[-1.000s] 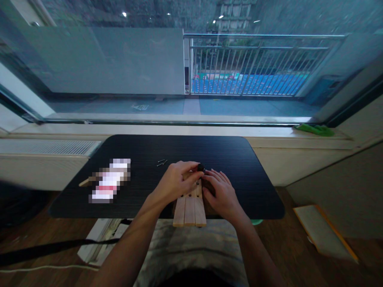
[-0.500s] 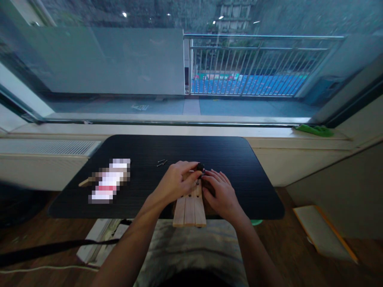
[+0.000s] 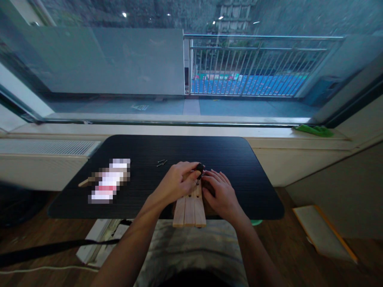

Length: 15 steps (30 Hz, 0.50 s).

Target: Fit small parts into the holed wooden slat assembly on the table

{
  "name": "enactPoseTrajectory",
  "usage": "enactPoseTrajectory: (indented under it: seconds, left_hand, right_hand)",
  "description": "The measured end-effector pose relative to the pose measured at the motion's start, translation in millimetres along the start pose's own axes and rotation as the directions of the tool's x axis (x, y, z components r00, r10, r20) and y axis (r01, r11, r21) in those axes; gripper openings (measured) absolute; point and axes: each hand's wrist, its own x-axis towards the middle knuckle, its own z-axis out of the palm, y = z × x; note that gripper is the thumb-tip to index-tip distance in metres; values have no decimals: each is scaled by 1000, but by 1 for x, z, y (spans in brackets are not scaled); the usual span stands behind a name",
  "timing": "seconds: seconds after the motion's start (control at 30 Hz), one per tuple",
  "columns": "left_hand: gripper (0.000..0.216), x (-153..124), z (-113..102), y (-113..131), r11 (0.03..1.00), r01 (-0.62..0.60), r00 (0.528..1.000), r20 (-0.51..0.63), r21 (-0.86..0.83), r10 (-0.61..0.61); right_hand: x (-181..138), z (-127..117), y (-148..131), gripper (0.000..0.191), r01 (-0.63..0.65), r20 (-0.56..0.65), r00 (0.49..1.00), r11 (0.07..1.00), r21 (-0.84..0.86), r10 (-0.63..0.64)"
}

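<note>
My left hand (image 3: 181, 178) is closed, thumb and fingers pinching the black handle of a short tool that looks like a screwdriver (image 3: 200, 168). It stands over the right one of several pale wooden slats (image 3: 189, 213), laid side by side with small dark holes. A dark screw-like bit shows at its lower end; the tip itself is too small to make out. My right hand (image 3: 221, 195) curls against the right side of the slatted wooden piece, over a dark brown part, its fingertips close to the tool.
Several loose screws (image 3: 162, 163) lie left of my hands on the black table (image 3: 143, 149). Further left are a blurred-out white and red item (image 3: 109, 183) and a pale wooden stick (image 3: 85, 182). A window ledge (image 3: 191, 130) with a green cloth (image 3: 314, 130) runs behind the table.
The black handle has turned slightly in my left fingers, and more of it shows now. Both hands and the wooden slats stay in nearly the same place.
</note>
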Motion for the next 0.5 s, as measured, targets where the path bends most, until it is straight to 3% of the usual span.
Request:
enactPoseTrajectory:
  seconds: [0.5]
  left_hand:
    - [28,4,-6,0,996,-32,992,122,-85,42]
  right_hand:
    - [0,0,0,33,1,-4,1000,1000,-4,-1]
